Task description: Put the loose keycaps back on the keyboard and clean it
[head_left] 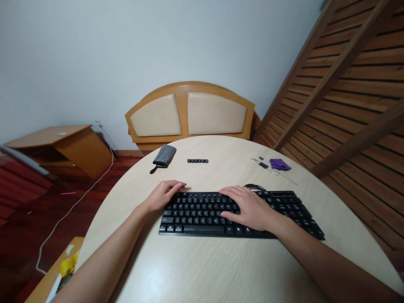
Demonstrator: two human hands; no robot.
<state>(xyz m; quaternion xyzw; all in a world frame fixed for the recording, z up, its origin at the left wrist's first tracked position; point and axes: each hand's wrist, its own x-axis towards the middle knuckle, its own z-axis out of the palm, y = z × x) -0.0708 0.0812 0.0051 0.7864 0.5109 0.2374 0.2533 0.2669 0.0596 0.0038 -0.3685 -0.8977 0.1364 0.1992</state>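
Note:
A black keyboard (202,219) lies flat on the round wooden table (202,269) in front of me. At its upper left corner is my left hand (163,194), fingers stretched out over the back edge and resting against the corner. My right hand (249,206) lies over the right part of the letter keys, fingers extended and thumb apart, touching the keyboard. The keys under the right palm are hidden. A coiled black cable (255,187) sits behind the keyboard. Beyond it stands a short row of loose black keycaps (198,160).
A grey pouch (165,155) with a black loop lies at the back left of the table. At the back right are a purple cloth (279,164) and small thin tools (285,176). A headboard (184,108) stands behind the table, a slatted wooden panel (344,75) to the right.

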